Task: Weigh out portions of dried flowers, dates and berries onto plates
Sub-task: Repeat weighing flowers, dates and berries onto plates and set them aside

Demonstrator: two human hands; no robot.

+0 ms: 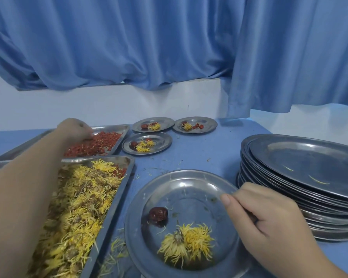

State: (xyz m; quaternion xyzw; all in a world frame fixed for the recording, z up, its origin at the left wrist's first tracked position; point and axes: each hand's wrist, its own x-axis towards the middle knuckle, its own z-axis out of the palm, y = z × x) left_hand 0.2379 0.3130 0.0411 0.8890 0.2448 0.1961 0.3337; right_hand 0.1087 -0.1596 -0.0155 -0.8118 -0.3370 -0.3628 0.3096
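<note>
A steel plate (189, 189) lies in front of me with one dark red date (158, 214) and a yellow dried flower (187, 243) on it. My right hand (263, 213) grips that plate's right rim, thumb on top. My left hand (75, 129) reaches far across into the back tray (117, 128) of red berries (96, 145), fingers pinched down among them. The near tray (117, 197) holds a heap of yellow dried flowers (78, 207) under my left forearm.
Three filled plates sit at the back: one (165, 122), another (209, 125), a third (163, 140), each with flowers and red fruit. A tall stack of steel plates (301, 177) stands at the right. Loose petals litter the blue tabletop. Blue curtains hang behind.
</note>
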